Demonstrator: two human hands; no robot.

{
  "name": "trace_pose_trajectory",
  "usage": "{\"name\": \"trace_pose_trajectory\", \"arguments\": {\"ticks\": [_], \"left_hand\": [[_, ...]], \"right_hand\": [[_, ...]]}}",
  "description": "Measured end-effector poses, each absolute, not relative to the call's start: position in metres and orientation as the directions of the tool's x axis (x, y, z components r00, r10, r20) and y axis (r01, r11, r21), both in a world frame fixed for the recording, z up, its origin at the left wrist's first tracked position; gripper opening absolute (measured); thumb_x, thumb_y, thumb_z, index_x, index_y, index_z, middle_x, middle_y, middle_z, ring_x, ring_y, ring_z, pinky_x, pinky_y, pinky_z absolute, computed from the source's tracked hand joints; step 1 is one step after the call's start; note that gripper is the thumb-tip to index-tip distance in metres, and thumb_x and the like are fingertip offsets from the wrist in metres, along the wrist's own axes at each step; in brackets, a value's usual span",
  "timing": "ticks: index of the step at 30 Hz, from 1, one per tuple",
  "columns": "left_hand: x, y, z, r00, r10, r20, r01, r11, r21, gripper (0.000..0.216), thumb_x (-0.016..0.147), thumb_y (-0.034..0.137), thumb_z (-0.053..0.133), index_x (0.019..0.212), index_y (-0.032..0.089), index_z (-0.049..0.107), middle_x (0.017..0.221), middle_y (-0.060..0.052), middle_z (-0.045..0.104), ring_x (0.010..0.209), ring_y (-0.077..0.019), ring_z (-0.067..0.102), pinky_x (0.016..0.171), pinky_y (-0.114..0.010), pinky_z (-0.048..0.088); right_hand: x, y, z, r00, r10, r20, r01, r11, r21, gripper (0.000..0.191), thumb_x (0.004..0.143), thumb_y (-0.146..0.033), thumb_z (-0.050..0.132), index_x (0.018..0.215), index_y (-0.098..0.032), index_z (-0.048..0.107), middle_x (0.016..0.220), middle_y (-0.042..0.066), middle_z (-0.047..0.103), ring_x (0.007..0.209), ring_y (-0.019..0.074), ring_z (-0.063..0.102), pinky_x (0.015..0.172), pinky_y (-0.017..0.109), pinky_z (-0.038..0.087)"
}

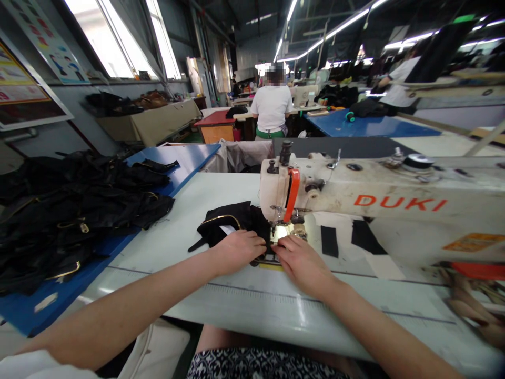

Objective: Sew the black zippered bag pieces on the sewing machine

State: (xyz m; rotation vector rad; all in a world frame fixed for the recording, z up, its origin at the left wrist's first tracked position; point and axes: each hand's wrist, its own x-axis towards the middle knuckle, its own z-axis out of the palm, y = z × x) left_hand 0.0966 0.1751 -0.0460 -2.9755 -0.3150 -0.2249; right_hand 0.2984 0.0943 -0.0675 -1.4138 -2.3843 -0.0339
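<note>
A black fabric piece [248, 210] with a gold zipper along a curved edge lies on the pale sewing table [236, 187], its right end under the lit needle area of the sewing machine [339, 184]. My left hand [241, 249] rests over the piece just left of the needle, fingers bent and closed on it. Right of the needle, my right hand [300, 261] pinches the fabric's near edge with fingers together. Both sets of fingertips nearly meet in front of the presser foot. The fabric under the fingers is mostly hidden.
Black pieces with gold zippers form a pile [79, 210] on a blue table [130, 245] at left. Small black strips [329, 241] and white scraps [384, 267] lie under the machine arm. A person in a white shirt [272, 108] sits ahead at another machine.
</note>
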Motion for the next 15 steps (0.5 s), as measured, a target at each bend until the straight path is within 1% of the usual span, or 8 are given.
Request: {"name": "trace_pose_trajectory", "arguments": {"ticks": [4,8,15], "left_hand": [[0.097,0.171,-0.054,0.952,0.195,0.235,0.242,-0.952,-0.189,0.017,0.091,0.015,0.047,0.1,0.014,0.062,0.094,-0.008,0.067,0.089,-0.0184,0.059,0.075,-0.031,0.047],[0.1,0.165,-0.059,0.929,0.225,0.295,0.293,-0.932,-0.214,0.019,0.093,0.016,0.044,0.098,0.013,0.062,0.092,-0.008,0.066,0.086,-0.0188,0.059,0.072,-0.032,0.048],[0.114,0.173,-0.063,0.911,0.261,0.32,0.338,-0.916,-0.216,0.018,0.092,0.016,0.046,0.097,0.012,0.063,0.093,-0.008,0.067,0.086,-0.0209,0.059,0.071,-0.034,0.049]], "right_hand": [[0.299,0.094,-0.068,-0.431,0.839,0.332,0.85,0.501,-0.161,0.022,0.089,-0.014,0.048,0.105,-0.015,0.065,0.09,0.008,0.059,0.09,0.0232,0.052,0.083,0.04,0.046],[0.3,0.096,-0.066,-0.432,0.839,0.332,0.851,0.501,-0.158,0.022,0.089,-0.015,0.049,0.104,-0.015,0.065,0.089,0.008,0.06,0.09,0.0228,0.052,0.083,0.039,0.045],[0.308,0.105,-0.061,-0.436,0.849,0.297,0.881,0.47,-0.048,0.022,0.09,-0.016,0.048,0.104,-0.015,0.065,0.091,0.008,0.06,0.086,0.0221,0.053,0.078,0.037,0.043]]}}
